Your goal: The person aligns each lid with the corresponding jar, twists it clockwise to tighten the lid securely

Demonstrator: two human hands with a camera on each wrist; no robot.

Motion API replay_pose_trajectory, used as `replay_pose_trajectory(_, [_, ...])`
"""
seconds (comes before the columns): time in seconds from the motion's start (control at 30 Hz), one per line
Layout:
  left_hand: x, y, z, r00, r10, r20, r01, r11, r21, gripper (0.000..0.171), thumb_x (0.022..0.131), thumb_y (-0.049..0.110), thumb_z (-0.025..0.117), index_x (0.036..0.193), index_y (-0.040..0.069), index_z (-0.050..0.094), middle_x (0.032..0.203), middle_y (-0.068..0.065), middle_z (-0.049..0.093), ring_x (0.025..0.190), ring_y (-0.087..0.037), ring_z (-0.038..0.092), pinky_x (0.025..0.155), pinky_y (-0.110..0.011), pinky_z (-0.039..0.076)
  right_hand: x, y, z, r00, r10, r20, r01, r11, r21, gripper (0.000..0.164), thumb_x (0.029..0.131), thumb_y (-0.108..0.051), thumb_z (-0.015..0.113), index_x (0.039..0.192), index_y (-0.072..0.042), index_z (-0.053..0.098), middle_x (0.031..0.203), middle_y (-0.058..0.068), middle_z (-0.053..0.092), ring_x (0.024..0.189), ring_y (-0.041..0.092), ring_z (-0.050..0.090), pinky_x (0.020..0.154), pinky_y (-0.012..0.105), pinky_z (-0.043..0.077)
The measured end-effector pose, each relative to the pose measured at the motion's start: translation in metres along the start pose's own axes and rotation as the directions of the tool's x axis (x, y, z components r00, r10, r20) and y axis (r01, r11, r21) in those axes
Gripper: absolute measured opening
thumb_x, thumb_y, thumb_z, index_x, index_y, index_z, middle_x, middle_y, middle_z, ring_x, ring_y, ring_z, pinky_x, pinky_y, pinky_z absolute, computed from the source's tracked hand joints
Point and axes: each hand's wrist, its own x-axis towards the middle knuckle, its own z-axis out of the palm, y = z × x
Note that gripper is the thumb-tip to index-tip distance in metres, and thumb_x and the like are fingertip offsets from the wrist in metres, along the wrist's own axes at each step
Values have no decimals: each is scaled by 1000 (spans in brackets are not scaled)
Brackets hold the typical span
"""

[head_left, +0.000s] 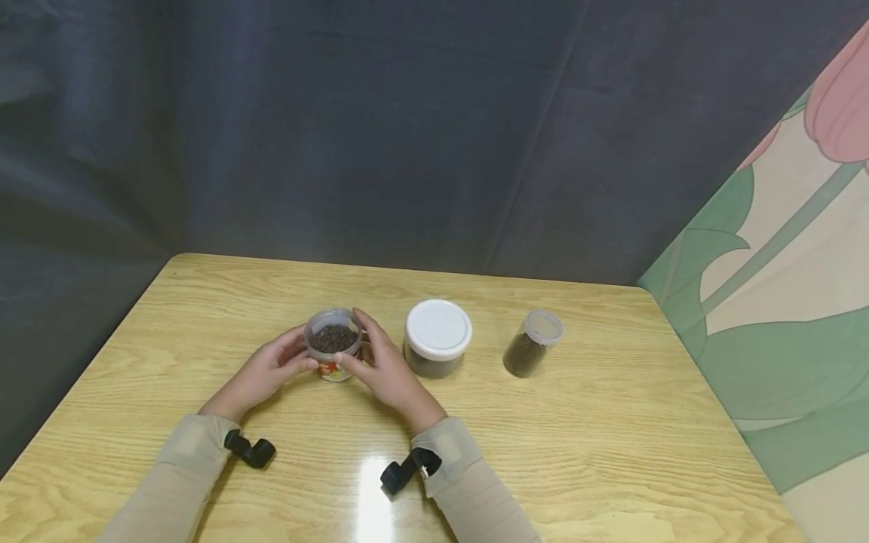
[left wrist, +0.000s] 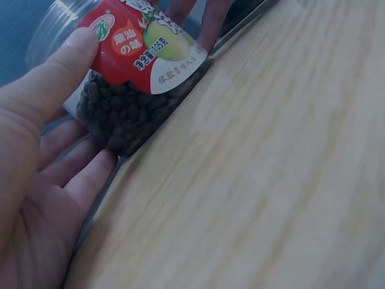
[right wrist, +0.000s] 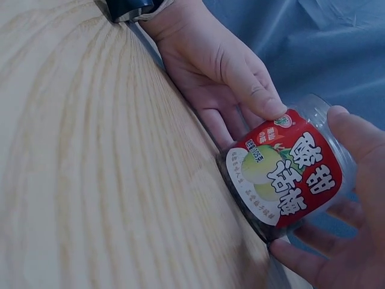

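Observation:
A clear plastic jar (head_left: pixel 333 339) with a red and white label stands on the table, its top uncovered and dark beans or pellets inside. My left hand (head_left: pixel 265 369) holds it from the left, thumb on the label and fingers curled behind. From the right, my right hand (head_left: pixel 383 366) grips the same jar with thumb in front and fingers round the far side. The label (right wrist: pixel 289 162) with a green fruit picture faces me in the right wrist view. Dark contents (left wrist: pixel 123 111) show below the label in the left wrist view.
Just right of my right hand stands a wide jar with a white lid (head_left: pixel 438 329). Farther right is a slim clear-lidded jar (head_left: pixel 532 343) of dark grains. A dark curtain (head_left: pixel 380 136) hangs behind the wooden table (head_left: pixel 597 437), and a floral cloth (head_left: pixel 781 302) lies at the right.

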Motion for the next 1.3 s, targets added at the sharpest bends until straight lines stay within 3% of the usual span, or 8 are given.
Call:
replay_pose_trajectory(0.3, [3,2,4,998,9,-65,-3,996,86,65,100,15,65,156,4,36,151,-25,45,137,-40,47,106,-18,42,1,-1,1,999,-5,-34,3,998,-67,77,103,-35,60,164,-13,16,164,10,29,141,27,44,113,38,44])
replay_pose_trajectory(0.57, [4,5,7,991,24,-132,2,981,194,62,98,13,68,153,2,42,143,-25,55,130,-42,54,109,-47,44,1,-3,3,998,-3,-66,-4,995,-102,76,104,-33,59,163,-9,18,163,14,30,139,30,45,112,38,44])
replay_pose_trajectory(0.67, [4,6,8,988,32,-148,2,975,222,61,97,13,69,152,2,44,140,-25,57,128,-42,56,108,-52,44,1,-3,3,997,-3,-74,-4,995,-97,76,104,-31,60,163,-9,17,163,15,29,140,31,44,113,37,43])
replay_pose_trajectory(1.13, [4,6,11,973,87,-212,-27,963,270,56,92,9,74,144,0,54,132,-23,63,121,-41,60,103,-51,49,-1,-6,3,995,21,-101,-22,1000,-11,77,103,-28,62,163,-9,17,161,22,27,140,35,44,108,38,48])
replay_pose_trajectory(1.3, [4,2,10,977,65,-203,-13,969,248,58,92,10,76,144,0,54,135,-23,60,122,-40,59,103,-38,51,-7,-25,-8,994,16,-108,-20,999,-39,78,101,-27,63,163,-11,18,162,17,26,143,38,38,107,43,50])
